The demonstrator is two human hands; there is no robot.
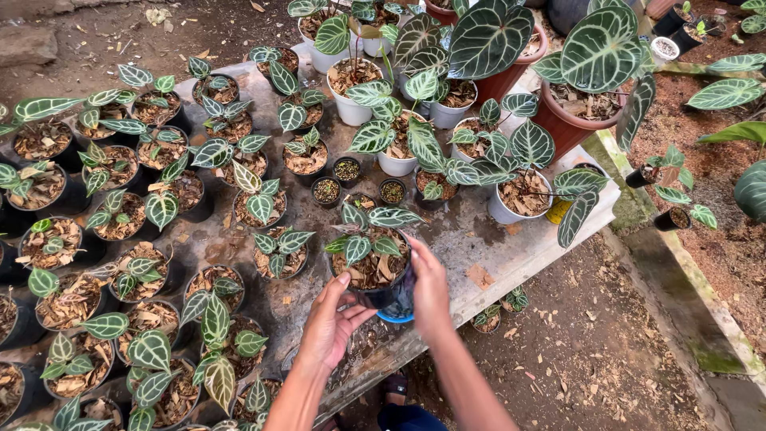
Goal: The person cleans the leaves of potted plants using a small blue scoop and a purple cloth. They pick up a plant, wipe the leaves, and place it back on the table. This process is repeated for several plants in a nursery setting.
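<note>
Black plastic pots (60,247) crowd the left part of the table (479,239), each filled with brown bark chips and a small plant with dark green, white-veined leaves. They stand close together in rows, many of them touching, and some leaves overlap the neighbouring pots.

Nearer the middle, the left hand (331,323) comes up from the bottom edge, its grip closed on the left side of a black potted plant (373,263), with the thumb up at the rim and the fingers curled under the wall. That pot sits at the near edge of the table, filled with bark chips and carrying several veined leaves, and a bit of blue shows beneath its base. The right hand (428,289) clasps the pot's right side, palm flat on the wall and fingers reaching up to the rim. Between the two hands the pot looks slightly tilted; I cannot tell whether its base touches the table.

Behind it stand three tiny black pots (347,169) with no leaves, then white pots (351,104) with larger plants. Farther right are terracotta-coloured pots (570,120) with big heart-shaped leaves. Beyond the table's right edge lies a concrete curb (670,279) and bare soil with a few small pots.
</note>
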